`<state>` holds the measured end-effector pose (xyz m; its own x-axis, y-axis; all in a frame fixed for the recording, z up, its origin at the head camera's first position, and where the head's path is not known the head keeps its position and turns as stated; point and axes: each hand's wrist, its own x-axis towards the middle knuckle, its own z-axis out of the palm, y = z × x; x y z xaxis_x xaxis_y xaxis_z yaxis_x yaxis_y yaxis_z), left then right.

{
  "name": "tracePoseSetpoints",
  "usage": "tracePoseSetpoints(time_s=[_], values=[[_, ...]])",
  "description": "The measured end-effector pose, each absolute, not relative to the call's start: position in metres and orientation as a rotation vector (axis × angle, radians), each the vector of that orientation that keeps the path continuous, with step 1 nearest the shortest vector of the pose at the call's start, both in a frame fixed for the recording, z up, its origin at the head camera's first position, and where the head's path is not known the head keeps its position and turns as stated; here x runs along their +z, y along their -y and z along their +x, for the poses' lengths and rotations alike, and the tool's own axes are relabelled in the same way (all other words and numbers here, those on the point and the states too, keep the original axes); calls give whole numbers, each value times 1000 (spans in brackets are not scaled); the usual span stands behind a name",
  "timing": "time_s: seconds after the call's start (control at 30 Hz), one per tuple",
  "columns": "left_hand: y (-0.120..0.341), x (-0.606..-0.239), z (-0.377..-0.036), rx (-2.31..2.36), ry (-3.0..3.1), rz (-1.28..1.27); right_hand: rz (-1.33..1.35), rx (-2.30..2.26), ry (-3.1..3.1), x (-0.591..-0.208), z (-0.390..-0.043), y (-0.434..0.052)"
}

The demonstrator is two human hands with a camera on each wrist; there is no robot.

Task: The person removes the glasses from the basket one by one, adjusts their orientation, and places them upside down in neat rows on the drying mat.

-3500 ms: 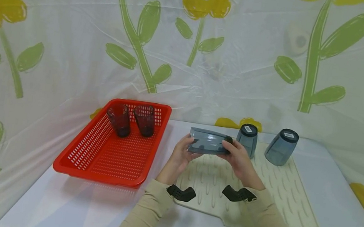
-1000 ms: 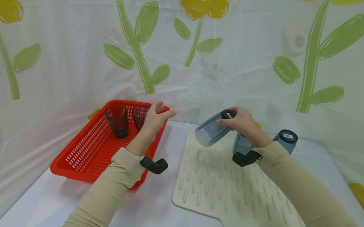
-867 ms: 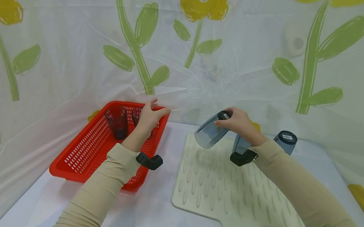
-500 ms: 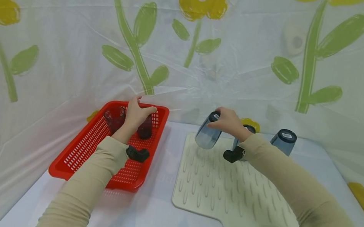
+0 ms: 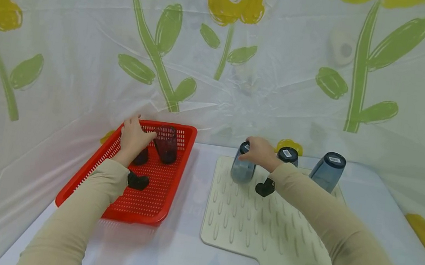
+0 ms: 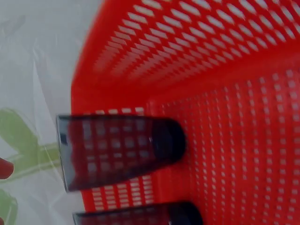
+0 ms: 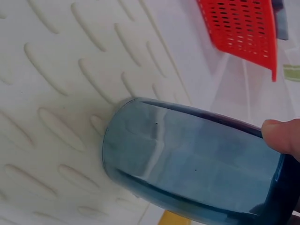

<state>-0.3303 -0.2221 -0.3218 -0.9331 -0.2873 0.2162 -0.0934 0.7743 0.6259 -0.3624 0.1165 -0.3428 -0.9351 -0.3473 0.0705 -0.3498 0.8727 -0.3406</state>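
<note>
My right hand (image 5: pixel 261 153) grips the dark base of an upside-down blue-grey glass (image 5: pixel 243 170), thumb along its side. In the right wrist view the rim of this glass (image 7: pixel 197 159) points down, close over the ridged cream drying mat (image 5: pixel 243 232). At the red basket (image 5: pixel 145 207), my left hand (image 5: pixel 132 141) reaches over the left glass (image 5: pixel 141 156) with thumb and fingers spread, partly hiding it. Beside it the right glass (image 5: pixel 167 144) leans mouth-up against the basket's far wall. In the left wrist view, fingertips show only at the left edge, apart from the nearer-centre glass (image 6: pixel 112 150).
Two more upside-down glasses occupy the mat: a middle one (image 5: pixel 288 154), partly behind my right hand and sleeve, and a tilted-looking one (image 5: pixel 328 171) at the right. A flower-patterned curtain (image 5: pixel 267 90) hangs behind the white table (image 5: pixel 187 255).
Both hands held one glass earlier; now only the right does, having turned it upside down and lowered it toward the mat. My left hand has moved left across the basket to the left glass.
</note>
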Motion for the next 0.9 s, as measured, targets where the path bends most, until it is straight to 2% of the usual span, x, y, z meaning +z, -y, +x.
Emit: tracePoseSetpoints(time_s=[0.27,0.57,0.9], values=[[248,-330,-323,-878,2692,367,539,538,3042,-351,-363,-112],[257,-339,-325,-994,2730,438,510,633,3146,-348,-370,-108],[256,-351,-328,-1085,2653,456,574,874,3013,-325,-346,-115]])
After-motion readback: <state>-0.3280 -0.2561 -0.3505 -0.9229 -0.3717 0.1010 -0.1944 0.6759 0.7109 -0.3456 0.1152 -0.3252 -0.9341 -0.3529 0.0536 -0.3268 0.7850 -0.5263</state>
